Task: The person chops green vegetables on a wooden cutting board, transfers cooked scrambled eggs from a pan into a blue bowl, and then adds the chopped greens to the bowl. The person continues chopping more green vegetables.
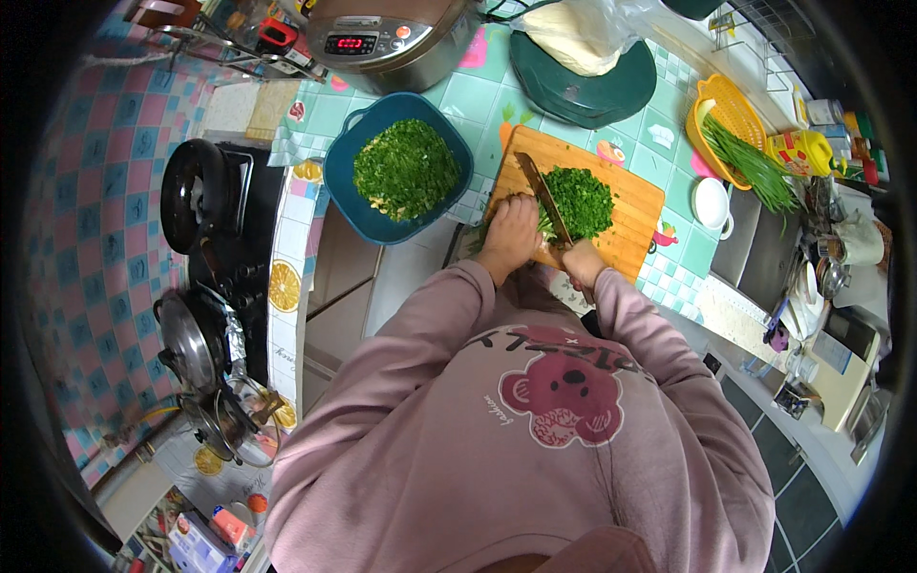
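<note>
A wooden cutting board (635,222) lies on the counter in front of me. My right hand (584,263) is wrapped round the handle of a kitchen knife (541,191), whose long blade points away and slightly left across the board. Curled fingers of my left hand (513,231) press a bunch of greens (545,226) on the board's near left part, just left of the blade. Right of the knife sits a heap of finely chopped greens (579,202). The bunch is mostly hidden under my left hand.
Left of the board, a teal square basin (340,181) holds chopped greens. Behind stand a rice cooker (392,59) and a dark green board (583,100) bearing bagged dough (571,38). To the right are a yellow basket (700,134) of long greens, a white cup (710,203) and a sink (755,234).
</note>
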Demonstrator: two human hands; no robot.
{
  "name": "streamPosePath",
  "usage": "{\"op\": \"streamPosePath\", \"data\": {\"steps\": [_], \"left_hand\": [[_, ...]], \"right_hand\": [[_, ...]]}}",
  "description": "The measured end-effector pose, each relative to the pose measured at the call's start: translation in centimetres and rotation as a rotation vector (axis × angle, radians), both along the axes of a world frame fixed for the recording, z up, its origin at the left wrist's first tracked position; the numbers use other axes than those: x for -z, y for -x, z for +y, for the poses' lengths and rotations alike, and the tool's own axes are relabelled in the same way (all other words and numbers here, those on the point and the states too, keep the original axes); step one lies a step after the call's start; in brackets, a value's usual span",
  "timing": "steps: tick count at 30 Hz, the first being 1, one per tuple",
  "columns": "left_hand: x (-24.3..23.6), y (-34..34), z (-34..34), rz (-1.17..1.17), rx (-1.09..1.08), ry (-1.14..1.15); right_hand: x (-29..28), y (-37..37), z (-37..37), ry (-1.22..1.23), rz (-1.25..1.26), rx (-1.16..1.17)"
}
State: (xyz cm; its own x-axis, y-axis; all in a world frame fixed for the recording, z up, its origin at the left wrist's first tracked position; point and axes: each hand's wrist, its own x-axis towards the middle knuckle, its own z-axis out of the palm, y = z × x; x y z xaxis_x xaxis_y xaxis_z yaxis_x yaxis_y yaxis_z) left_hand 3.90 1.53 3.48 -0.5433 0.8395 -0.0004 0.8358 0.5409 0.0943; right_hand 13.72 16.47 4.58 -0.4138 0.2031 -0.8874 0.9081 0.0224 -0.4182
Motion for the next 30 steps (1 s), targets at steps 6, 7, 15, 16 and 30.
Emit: {"op": "streamPosePath", "data": {"steps": [6, 7, 15, 16, 30], "left_hand": [[0.0, -0.3, 0.0, -0.018, -0.019, 0.05], [0.0, -0.4, 0.1, 0.0, -0.029, 0.036], [0.7, -1.1, 0.6, -0.049, -0.097, -0.022], [0.7, -1.1, 0.6, -0.077, -0.103, -0.037], [0.7, -1.1, 0.7, -0.143, -0.133, -0.037]], "right_hand": [[-3.8, -1.9, 0.6, -0.013, 0.217, -0.034], [-4.7, -2.6, 0.6, -0.005, 0.285, -0.042], [-6.3, -4.3, 0.8, -0.183, 0.057, -0.198], [-5.9, -4.3, 0.8, -0.171, 0.055, -0.218], [1.4, 0.0, -0.4, -0.211, 0.161, -0.326]]}}
